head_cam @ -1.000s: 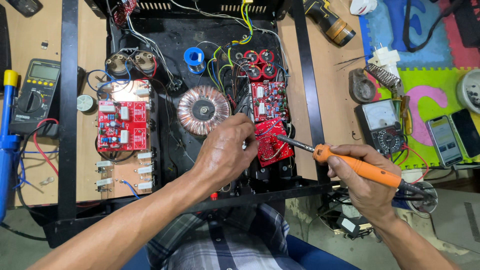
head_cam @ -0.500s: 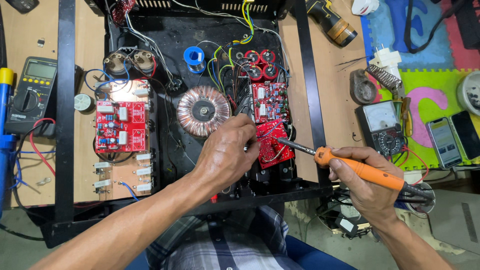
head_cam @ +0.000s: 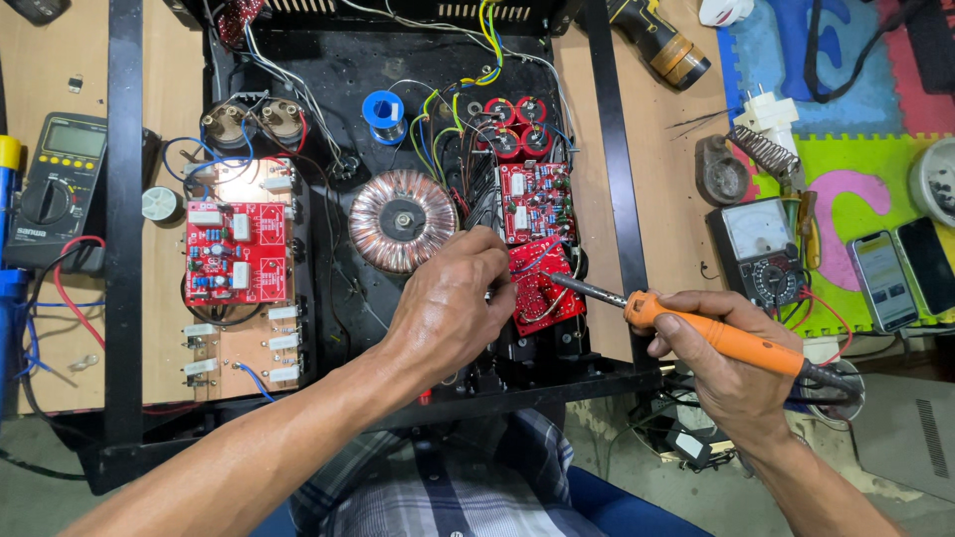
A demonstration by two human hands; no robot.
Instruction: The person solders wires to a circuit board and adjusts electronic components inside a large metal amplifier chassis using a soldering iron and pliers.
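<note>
Cluttered with meters and phones, the worktop (head_cam: 657, 159) carries an open black chassis where the left hand (head_cam: 453, 308) pinches something hidden beside the tilted red circuit board (head_cam: 542, 288), so the right hand's (head_cam: 731, 373) firmly gripped orange soldering iron (head_cam: 696, 328) might slip, burning fingers or bridging joints.

Iron (head_cam: 731, 340) in right hand (head_cam: 731, 373): orange handle. Board (head_cam: 542, 283) at its tip: red. Coil (head_cam: 403, 221) beyond left hand (head_cam: 448, 308): copper. Solder spool (head_cam: 383, 111): blue. Shirt (head_cam: 448, 487): grey plaid.
</note>
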